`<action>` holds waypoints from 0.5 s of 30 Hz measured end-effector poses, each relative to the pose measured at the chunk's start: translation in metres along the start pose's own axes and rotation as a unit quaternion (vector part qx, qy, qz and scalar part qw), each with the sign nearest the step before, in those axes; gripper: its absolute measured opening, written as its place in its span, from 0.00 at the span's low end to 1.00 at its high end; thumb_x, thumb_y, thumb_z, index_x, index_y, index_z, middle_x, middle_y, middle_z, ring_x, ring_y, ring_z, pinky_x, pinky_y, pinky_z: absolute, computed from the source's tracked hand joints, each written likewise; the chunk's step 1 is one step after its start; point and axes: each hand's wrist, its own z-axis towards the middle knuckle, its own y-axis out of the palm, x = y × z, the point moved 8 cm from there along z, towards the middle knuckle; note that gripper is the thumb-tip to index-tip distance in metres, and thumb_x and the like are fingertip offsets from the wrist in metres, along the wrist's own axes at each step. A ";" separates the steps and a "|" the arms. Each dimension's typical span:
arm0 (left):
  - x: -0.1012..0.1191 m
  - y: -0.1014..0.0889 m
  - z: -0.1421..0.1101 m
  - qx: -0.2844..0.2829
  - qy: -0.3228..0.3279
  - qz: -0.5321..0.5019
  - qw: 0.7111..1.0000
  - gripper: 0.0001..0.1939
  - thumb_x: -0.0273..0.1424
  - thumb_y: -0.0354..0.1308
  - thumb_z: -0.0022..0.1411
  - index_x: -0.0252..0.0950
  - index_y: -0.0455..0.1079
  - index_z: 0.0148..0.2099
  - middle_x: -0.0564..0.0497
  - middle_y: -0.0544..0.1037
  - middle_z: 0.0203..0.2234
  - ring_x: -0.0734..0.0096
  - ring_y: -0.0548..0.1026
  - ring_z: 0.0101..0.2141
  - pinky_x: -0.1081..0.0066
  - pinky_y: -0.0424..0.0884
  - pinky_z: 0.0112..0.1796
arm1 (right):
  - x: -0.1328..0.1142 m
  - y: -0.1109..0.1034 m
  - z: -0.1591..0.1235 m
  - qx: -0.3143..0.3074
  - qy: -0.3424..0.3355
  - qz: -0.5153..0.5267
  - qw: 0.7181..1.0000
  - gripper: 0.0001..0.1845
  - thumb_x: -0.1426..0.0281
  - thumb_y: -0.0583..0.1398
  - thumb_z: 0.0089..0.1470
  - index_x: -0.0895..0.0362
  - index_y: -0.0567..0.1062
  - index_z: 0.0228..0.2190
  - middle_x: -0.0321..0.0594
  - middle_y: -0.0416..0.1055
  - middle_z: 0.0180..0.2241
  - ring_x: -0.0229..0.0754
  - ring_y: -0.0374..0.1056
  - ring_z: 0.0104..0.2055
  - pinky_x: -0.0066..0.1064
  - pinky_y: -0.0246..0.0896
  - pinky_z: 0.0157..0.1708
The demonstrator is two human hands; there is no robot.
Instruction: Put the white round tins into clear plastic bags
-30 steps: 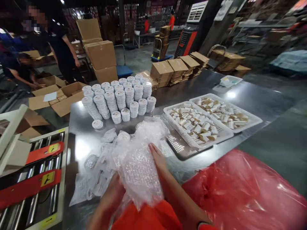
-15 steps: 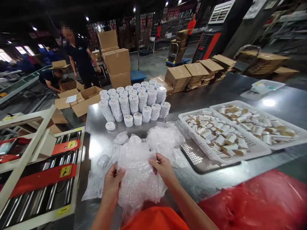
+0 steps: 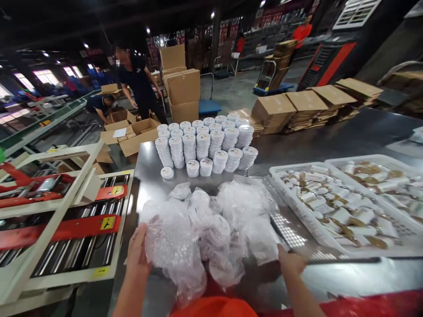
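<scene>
My left hand (image 3: pixel 138 253) grips the left edge of a bubble wrap bag (image 3: pixel 175 246) held over the near edge of the steel table (image 3: pixel 330 136). My right hand (image 3: pixel 291 260) has come off the bag and rests on the table to its right, by the corner of a white basket (image 3: pixel 291 220); its fingers are curled and mostly hidden. More bubble wrap bags (image 3: pixel 244 211), some with white discs inside, lie heaped behind. Stacks of white round tins (image 3: pixel 205 143) stand farther back.
Two white baskets hold small white and gold tubes (image 3: pixel 333 207). A roller conveyor with red bars (image 3: pixel 66 229) runs on the left. Flat cardboard boxes (image 3: pixel 297 105) are stacked at the table's far side. A person in dark clothes (image 3: pixel 139 83) stands by open cartons (image 3: pixel 132 132).
Both hands were holding the bubble wrap bag in front of me. Now the right hand has let go and moved right toward the basket; the view has turned left.
</scene>
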 end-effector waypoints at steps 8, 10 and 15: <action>-0.012 0.018 -0.007 -0.087 -0.020 0.104 0.991 0.20 0.40 0.71 0.42 0.30 0.79 0.34 0.43 0.83 0.28 0.63 0.78 0.30 0.70 0.72 0.33 | -0.126 0.056 -0.172 -0.418 -0.336 0.113 0.837 0.33 0.47 0.57 0.47 0.58 0.70 0.47 0.56 0.66 0.55 0.55 0.62 0.58 0.50 0.55 0.59; -0.018 0.032 -0.010 -0.138 -0.046 0.148 0.978 0.19 0.39 0.72 0.41 0.29 0.79 0.32 0.43 0.82 0.25 0.67 0.76 0.25 0.71 0.70 0.29 | -0.154 0.058 -0.236 -0.577 -0.342 0.126 0.731 0.36 0.51 0.63 0.45 0.53 0.66 0.53 0.50 0.62 0.60 0.52 0.57 0.62 0.49 0.49 0.62; -0.021 0.037 -0.013 -0.169 -0.079 0.148 0.971 0.19 0.41 0.72 0.40 0.32 0.77 0.31 0.48 0.79 0.22 0.69 0.75 0.24 0.72 0.68 0.29 | -0.169 0.070 -0.310 -0.777 -0.148 0.126 0.599 0.25 0.58 0.70 0.37 0.57 0.74 0.37 0.37 0.74 0.31 0.40 0.69 0.32 0.32 0.63 0.34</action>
